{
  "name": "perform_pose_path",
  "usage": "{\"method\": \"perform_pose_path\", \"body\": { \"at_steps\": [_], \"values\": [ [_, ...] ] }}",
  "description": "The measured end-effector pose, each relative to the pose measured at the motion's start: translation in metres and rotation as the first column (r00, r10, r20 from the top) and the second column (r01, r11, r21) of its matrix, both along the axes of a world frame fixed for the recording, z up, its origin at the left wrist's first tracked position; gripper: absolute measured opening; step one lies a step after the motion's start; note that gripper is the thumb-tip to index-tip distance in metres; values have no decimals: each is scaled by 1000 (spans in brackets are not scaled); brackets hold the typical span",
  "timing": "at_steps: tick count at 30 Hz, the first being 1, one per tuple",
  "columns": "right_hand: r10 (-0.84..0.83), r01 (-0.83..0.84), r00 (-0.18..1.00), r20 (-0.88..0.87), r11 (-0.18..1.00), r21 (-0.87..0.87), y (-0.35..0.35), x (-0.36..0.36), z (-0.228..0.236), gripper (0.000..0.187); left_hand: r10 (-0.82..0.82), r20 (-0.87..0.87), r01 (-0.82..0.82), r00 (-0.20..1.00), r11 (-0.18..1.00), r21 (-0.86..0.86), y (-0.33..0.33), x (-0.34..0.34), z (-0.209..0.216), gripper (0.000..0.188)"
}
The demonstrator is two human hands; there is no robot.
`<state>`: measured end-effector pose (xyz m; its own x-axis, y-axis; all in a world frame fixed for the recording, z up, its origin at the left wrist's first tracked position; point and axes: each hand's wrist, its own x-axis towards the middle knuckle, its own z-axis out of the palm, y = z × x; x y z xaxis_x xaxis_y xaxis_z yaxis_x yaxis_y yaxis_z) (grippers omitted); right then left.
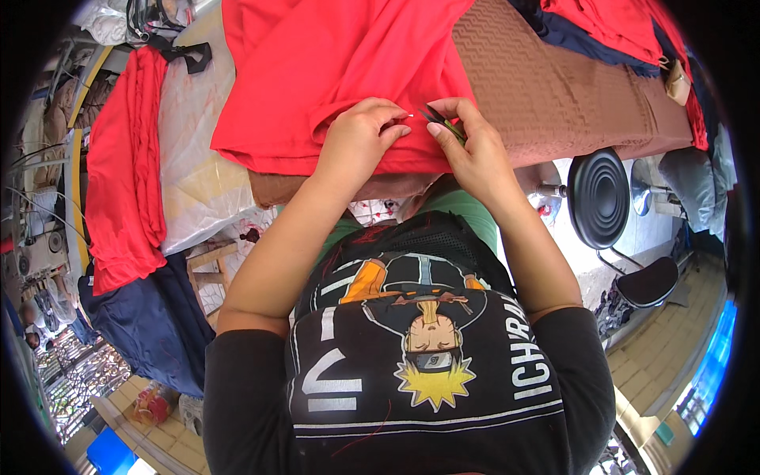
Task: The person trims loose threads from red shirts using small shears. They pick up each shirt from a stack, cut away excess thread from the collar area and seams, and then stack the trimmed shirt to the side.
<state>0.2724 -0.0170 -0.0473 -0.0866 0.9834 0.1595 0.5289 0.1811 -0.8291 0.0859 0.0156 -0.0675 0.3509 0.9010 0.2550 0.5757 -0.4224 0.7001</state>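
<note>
Red cloth (340, 63) lies spread over the table in front of me, its near edge hanging by my wrists. My left hand (360, 133) rests over this cloth, thumb and forefinger pinched together. A tiny white bit (411, 116) shows at its fingertips, too small to name. Just to the right, my right hand (476, 150) is closed around a small pair of thread snips (454, 127). Their dark blades point up and left, toward the left fingertips, and a greenish part shows between the fingers. The palm hides the rest of the snips.
A brown patterned cover (538, 87) drapes the table. More red garments (127, 166) hang at the left above dark blue cloth (150, 324). Another red and navy pile (606, 32) lies at the far right. A round black stool (600, 198) stands right of the table.
</note>
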Motion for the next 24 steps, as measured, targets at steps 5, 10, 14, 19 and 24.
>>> {"method": "perform_pose_path", "body": {
  "at_steps": [5, 10, 14, 19, 24],
  "values": [
    [32, -37, 995, -93, 998, -46, 0, 0, -18, 18, 24, -83, -15, 996, 994, 109, 2, 2, -3, 18],
    [48, -48, 998, -43, 999, -2, -2, -1, -17, 15, 64, 1, -64, 998, 988, -137, 7, -3, 6, 18],
    [88, -90, 995, 42, 994, 67, -4, -3, -13, 14, 64, 29, -56, 998, 976, -210, 9, -4, 6, 20],
    [78, -97, 974, 213, 992, 84, -5, -8, -9, 12, 60, 42, -49, 997, 973, -224, 10, -5, 4, 19],
    [68, -95, 960, 273, 992, 88, -6, -8, -7, 12, 63, 27, -56, 998, 975, -214, 10, -4, 6, 20]
  ]
}}
